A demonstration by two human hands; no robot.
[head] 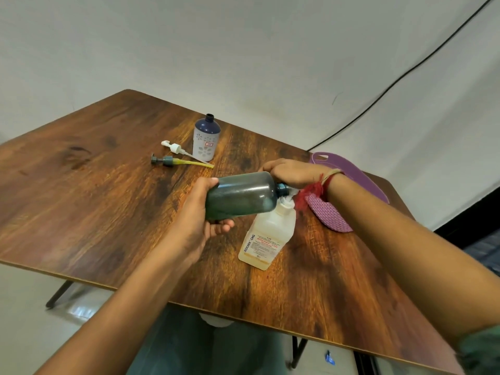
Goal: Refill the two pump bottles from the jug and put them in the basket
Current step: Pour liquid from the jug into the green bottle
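2 hands work over the dark-grained wooden table (94,190). Our left hand (194,215) is wrapped round the base end of a smoky dark-green translucent plastic bottle (240,196), thumb on top and fingers curled beneath. It holds the bottle on its side in the air, with no pump fitted. Our right hand (290,173) is curled down over that bottle's neck, just above the white cap of the squarish, milky plastic jug (266,236). Whether its fingers grip the neck or the cap we cannot tell. The jug stands on the table under the bottle's neck, with a printed label and a pale yellowish tint low inside. A red thread band (311,192) hangs at the right wrist. Further back stands 1 round navy-and-white bottle with a flower pattern (207,139), upright and uncapped; its contents we cannot see. Just left of it lie 2 loose parts: a white pump head (176,148) and a grey pump head with a yellow dip tube (167,160). The purple woven-textured plastic basket (351,173) sits at the table's right edge, partly behind our right arm.
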